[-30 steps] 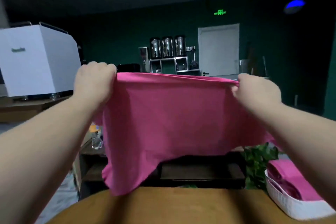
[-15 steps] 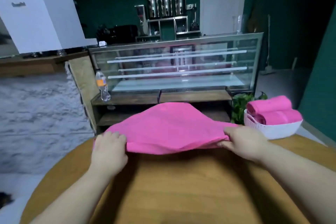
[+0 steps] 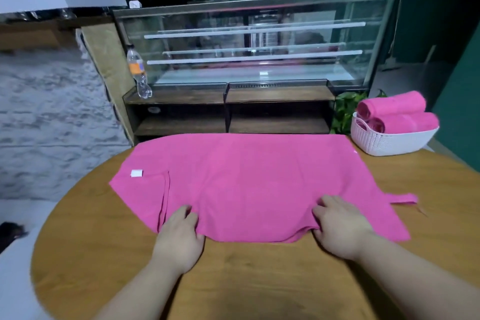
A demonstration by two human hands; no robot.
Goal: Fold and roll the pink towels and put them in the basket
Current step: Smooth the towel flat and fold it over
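A pink towel lies spread out across the round wooden table, with a white label showing near its left corner. My left hand grips the towel's near edge on the left, and my right hand grips the same edge on the right, where the cloth bunches. A white basket stands at the table's far right and holds rolled pink towels.
Beyond the table stands a glass display case on a dark wooden shelf unit. A plastic bottle sits on the shelf's left end. A green plant grows beside the basket. The table's round edge curves close on the left.
The towel was held up in the air, then lowered. It now lies flat and spread on the table. Both hands came down to the near edge.
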